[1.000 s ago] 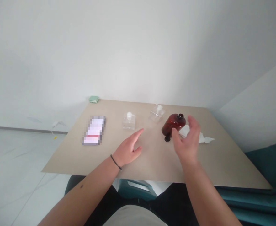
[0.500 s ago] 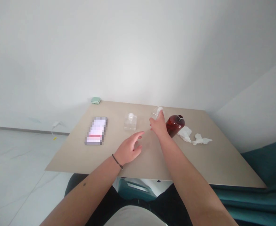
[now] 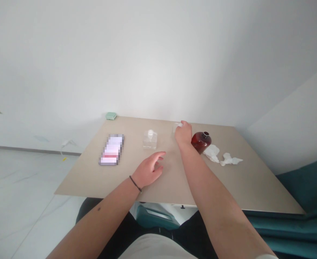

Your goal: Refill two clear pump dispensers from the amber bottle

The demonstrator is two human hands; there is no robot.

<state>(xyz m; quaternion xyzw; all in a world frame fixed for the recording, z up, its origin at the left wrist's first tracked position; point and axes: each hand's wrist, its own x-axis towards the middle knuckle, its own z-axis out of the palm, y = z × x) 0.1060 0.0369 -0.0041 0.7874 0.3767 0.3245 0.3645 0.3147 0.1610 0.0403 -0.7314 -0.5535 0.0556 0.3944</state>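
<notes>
Near the back of the table, my right hand (image 3: 183,132) is closed around the top of a clear bottle (image 3: 174,130); its fingers and palm hide most of the bottle. Just right of that wrist stands a dark red-brown bottle (image 3: 201,142) with an uncovered neck. A second clear, square bottle (image 3: 150,140) with a white top stands upright left of my right hand. My left hand (image 3: 149,169), a dark band at its wrist, rests over the table in front of this square bottle. Its fingers are apart and it holds nothing.
Crumpled white tissues (image 3: 230,159) lie right of the red-brown bottle. A phone with a blurred screen (image 3: 112,150) is on the left of the table (image 3: 88,180). A small green box (image 3: 111,116) sits at the back left corner, by the wall.
My right hand has turned and moved slightly back, its fingers now covering the clear bottle's white top. My left hand has hardly moved.
</notes>
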